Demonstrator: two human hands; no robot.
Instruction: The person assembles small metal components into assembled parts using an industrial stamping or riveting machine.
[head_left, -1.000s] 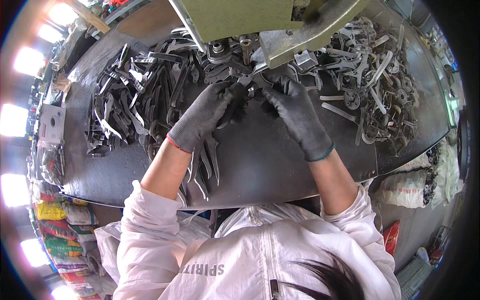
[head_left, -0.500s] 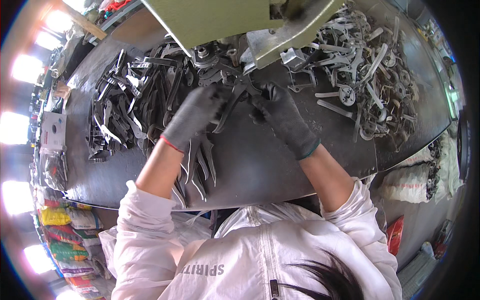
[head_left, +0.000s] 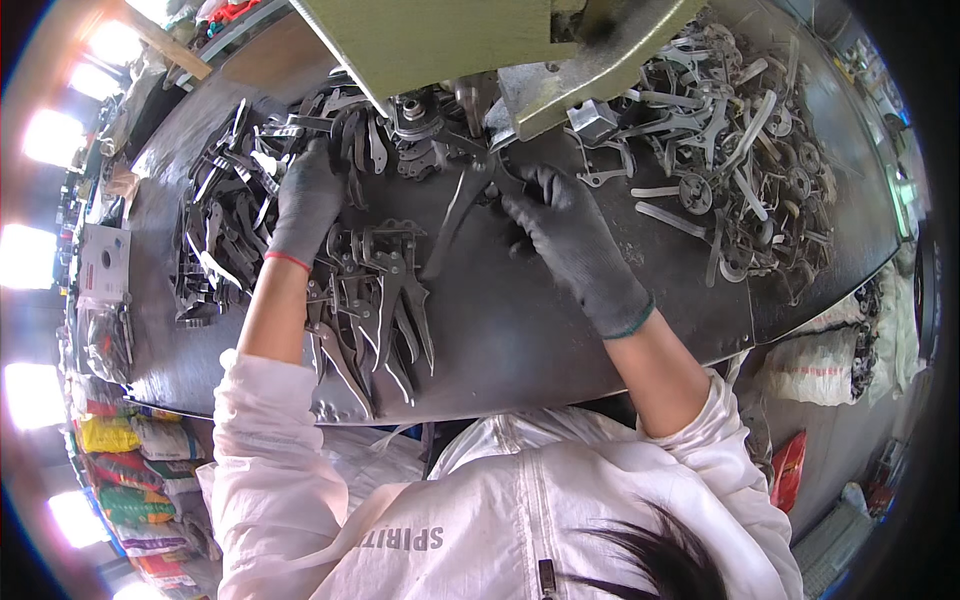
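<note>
Right hand [head_left: 570, 225] has its fingers clamped on a plier-like part [head_left: 462, 205] near the green machine [head_left: 440, 50], so slipping could pinch them; left hand [head_left: 308, 205] fingers, can't tell.

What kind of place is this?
Probably a metalworking or assembly workshop: a green, angular metal machine, heaped dark, curved metal parts and tangled silvery metal pieces.

Dark metal lever [head_left: 458, 208], motion-blurred, slanting leftward from right hand [head_left: 575, 235]; dark curved handles [head_left: 232, 235] heaped beside left hand [head_left: 312, 195].
</note>
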